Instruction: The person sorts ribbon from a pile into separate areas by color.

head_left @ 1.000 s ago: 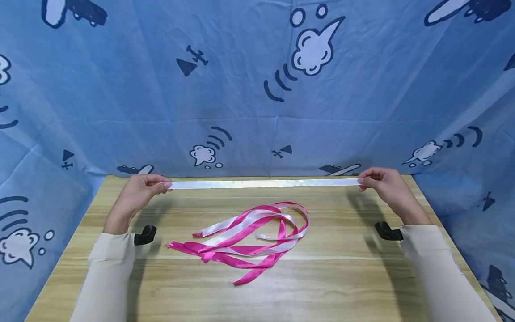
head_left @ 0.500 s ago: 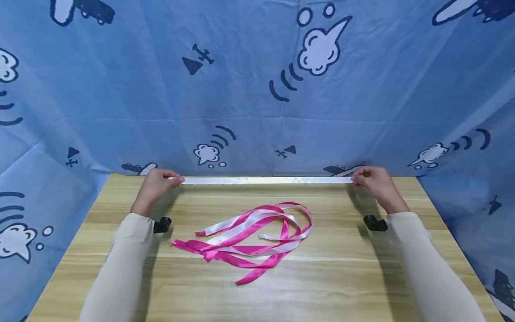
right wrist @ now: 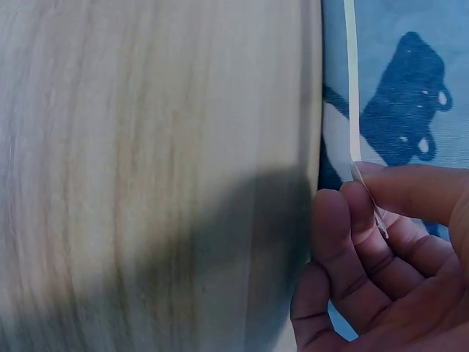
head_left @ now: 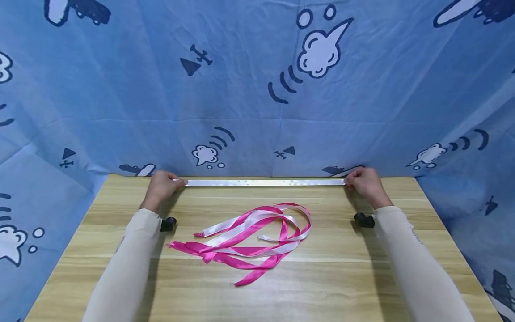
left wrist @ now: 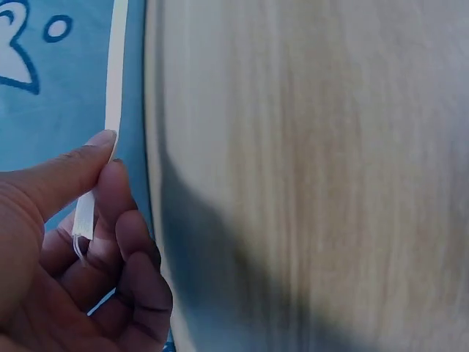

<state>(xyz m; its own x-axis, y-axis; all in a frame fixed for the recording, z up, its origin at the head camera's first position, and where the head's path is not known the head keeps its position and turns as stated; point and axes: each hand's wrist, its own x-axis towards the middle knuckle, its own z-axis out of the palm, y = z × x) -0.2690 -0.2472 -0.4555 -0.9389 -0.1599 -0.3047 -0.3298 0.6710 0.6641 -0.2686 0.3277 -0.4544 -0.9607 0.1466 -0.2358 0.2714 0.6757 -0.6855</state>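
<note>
White ribbon (head_left: 265,183) stretched between a person's two hands

Standing in the room, I see one narrow ribbon drawn straight and level, left to right, along the far edge of a wooden table (head_left: 314,286), in front of a blue printed cloth (head_left: 237,89). The left hand (head_left: 160,190) pinches one end between thumb and fingertips; the right hand (head_left: 367,185) pinches the other end the same way. On both sides the remaining fingers curl loosely beneath.

It should weigh almost nothing and be soft, with no stiffness of its own, so it would probably sag or twist if either pinch slackened. Its smooth face looks likely to slip; a thumb-and-finger pinch just in from each end seems the right hold. It is hardly fragile, though the cut ends could fray.

The ribbon is white with a satiny, silvery shine. Small specks dot its middle, too fine for me to say whether they are print or glints. A short tail hangs past the left fingers, trailing loose threads; another pokes out beyond the right fingertips. Nearer the person, pink and white ribbons (head_left: 277,246) lie in a loose, looping tangle on the tabletop.
</note>
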